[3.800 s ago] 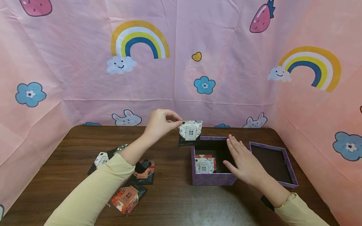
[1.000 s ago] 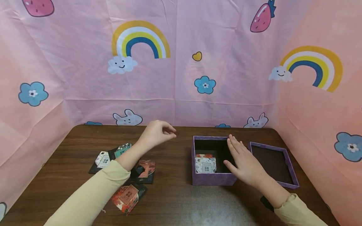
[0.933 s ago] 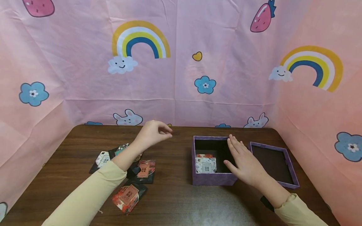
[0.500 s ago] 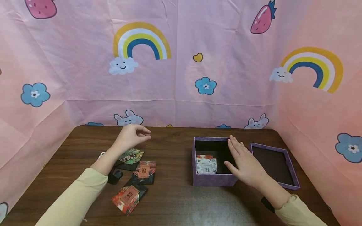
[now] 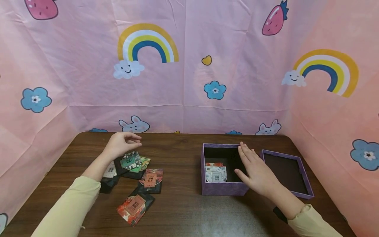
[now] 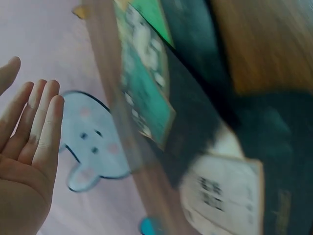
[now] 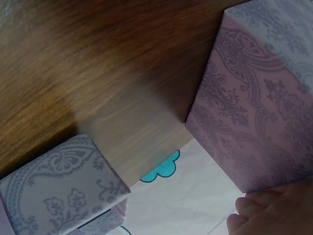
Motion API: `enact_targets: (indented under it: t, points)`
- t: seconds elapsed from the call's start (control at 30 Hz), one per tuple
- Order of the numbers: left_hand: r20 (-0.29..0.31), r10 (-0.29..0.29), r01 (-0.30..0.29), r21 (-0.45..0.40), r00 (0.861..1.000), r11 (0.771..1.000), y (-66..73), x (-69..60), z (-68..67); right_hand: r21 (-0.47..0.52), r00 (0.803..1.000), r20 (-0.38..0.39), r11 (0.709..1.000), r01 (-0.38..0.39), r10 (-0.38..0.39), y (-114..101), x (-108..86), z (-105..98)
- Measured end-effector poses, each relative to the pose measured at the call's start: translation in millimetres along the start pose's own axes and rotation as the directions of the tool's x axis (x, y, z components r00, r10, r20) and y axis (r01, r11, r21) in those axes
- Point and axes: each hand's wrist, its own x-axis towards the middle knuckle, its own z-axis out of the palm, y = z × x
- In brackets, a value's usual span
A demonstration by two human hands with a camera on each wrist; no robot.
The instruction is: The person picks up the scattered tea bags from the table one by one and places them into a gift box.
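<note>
My left hand [image 5: 122, 144] hovers above the far side of a loose group of tea sachets, its fingers loosely extended and holding nothing. Under and beside it lie a green sachet [image 5: 130, 161], a yellow-green one [image 5: 144, 164] and a white one [image 5: 110, 171], partly hidden by the wrist. Two red sachets, the upper one [image 5: 151, 180] and the lower one [image 5: 134, 205], lie nearer. With straight fingers, my right hand [image 5: 257, 171] rests against the right wall of a purple open box [image 5: 223, 188]. Inside the box, a white sachet [image 5: 215, 173] lies in front of a red one.
The purple lid [image 5: 309, 187] lies upside down on the table, right of the box. Brown wooden tabletop [image 5: 183, 210] stretches between the sachets and the box. A pink printed cloth [image 5: 189, 118] stands behind and at both sides.
Earlier, my left hand pinched a white sachet beside the box; it has let go and swung left over the loose sachets. My right hand has stayed on the box.
</note>
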Motion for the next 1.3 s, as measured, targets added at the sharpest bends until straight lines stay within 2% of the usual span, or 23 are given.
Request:
enact_targets:
  t: [0.27, 0.4, 0.63, 0.77, 0.93, 1.13, 1.3]
  points:
    - [0.016, -0.047, 0.047, -0.006, 0.999, 0.999, -32.9, 0.5, -1.3, 0.001, 1.000, -0.012, 1.000, 0.005, -0.005, -1, -1.5, 0]
    - [0.029, -0.057, 0.058, -0.025, 0.998, 0.998, -42.2, -1.9, -0.6, 0.013, 1.000, 0.001, 1.000, -0.006, 0.006, -1, -1.8, 0]
    - [0.035, -0.060, 0.060, 0.016, 0.998, 0.998, -54.4, -4.3, 2.8, 0.000, 1.000, 0.010, 1.000, -0.010, 0.010, -1, -0.8, -1]
    - [0.058, -0.067, 0.066, 0.011, 0.996, 0.998, -58.0, -3.9, 4.9, -0.007, 1.000, 0.008, 1.000, -0.006, 0.006, -1, -0.8, -1]
    - [0.117, -0.035, 0.033, 0.024, 0.992, 0.999, -59.9, -2.1, 6.1, -0.008, 1.000, 0.006, 1.000, -0.011, 0.011, -1, -0.9, 0]
    - [0.193, 0.030, -0.040, 0.048, 0.981, 0.998, -58.4, -4.5, 5.6, -0.002, 1.000, 0.009, 1.000, -0.013, 0.013, -1, -1.3, -1]
    - [0.224, 0.083, -0.100, 0.068, 0.971, 0.993, -56.7, -7.7, 6.8, 0.000, 1.000, 0.007, 1.000, -0.010, 0.010, -1, -1.3, -1]
